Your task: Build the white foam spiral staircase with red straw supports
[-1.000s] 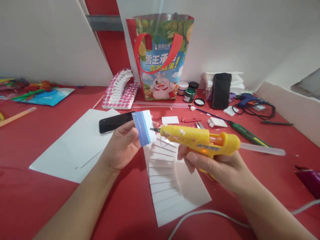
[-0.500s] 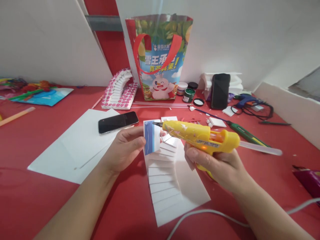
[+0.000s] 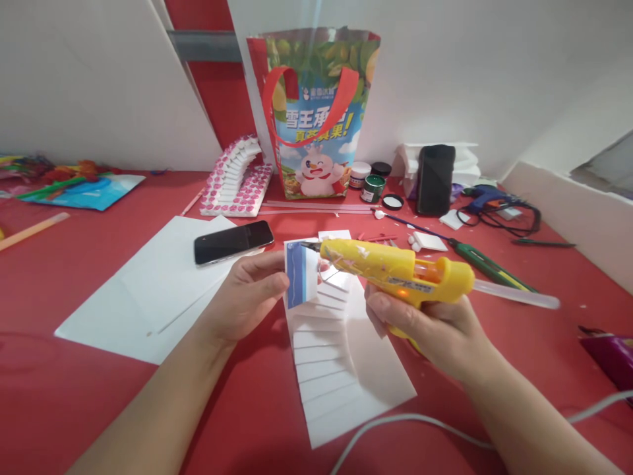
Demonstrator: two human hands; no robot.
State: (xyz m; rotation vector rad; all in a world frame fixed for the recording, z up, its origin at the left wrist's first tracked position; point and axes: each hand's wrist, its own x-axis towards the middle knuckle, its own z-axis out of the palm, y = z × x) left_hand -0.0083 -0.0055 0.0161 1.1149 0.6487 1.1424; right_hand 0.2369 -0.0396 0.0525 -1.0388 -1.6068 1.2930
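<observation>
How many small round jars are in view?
3, beside the tall colourful printed bag: a white round jar, a dark-green round jar in front, and a black-topped round jar behind. The bag could hide more.

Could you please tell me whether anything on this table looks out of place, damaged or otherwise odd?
The yellow glue gun in the right hand looks messy, with pale bits stuck along it. Near the bag, a lid lies beside the green jar, which seems uncapped. I see no clear spill.
</observation>
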